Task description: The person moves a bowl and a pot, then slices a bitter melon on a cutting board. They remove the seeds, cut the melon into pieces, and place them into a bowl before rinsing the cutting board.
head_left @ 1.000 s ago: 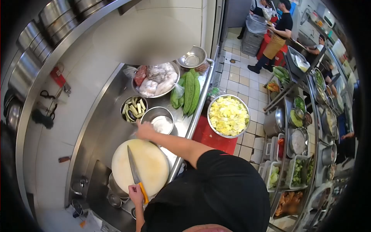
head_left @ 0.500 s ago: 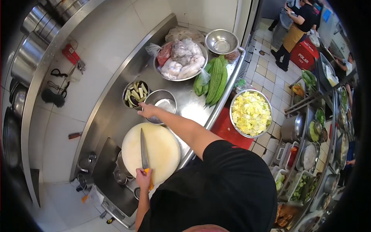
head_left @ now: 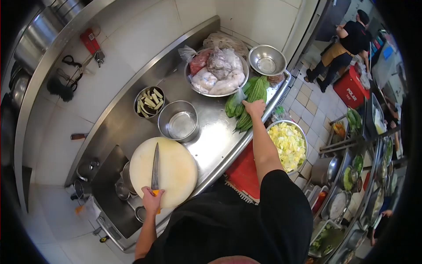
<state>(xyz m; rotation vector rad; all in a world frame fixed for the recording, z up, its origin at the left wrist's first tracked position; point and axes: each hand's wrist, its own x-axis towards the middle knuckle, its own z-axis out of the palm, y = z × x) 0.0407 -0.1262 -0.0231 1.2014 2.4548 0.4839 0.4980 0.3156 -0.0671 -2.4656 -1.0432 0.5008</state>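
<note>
My left hand (head_left: 152,200) is closed round the orange handle of a knife (head_left: 155,169), whose blade lies on the round cutting board (head_left: 182,169). On the counter's right side, my right hand (head_left: 254,108) has its fingers curled over long green ridged gourds (head_left: 256,90). Just behind them stands a steel bowl of bagged meat (head_left: 224,83). Between board and gourds is an empty steel pot (head_left: 181,124). A smaller pot of cut eggplant pieces (head_left: 150,103) stands to its left.
An empty steel bowl (head_left: 267,60) sits at the counter's far corner. Chopped yellow-green leaves fill a bowl (head_left: 288,147) beside the counter, near a red lid (head_left: 244,172). A sink (head_left: 115,189) is at left. A person (head_left: 345,48) stands at the far right.
My right hand has moved from the eggplant pot across to the green gourds. My left hand still holds the knife on the board. The view has shifted, and the far person has changed posture.
</note>
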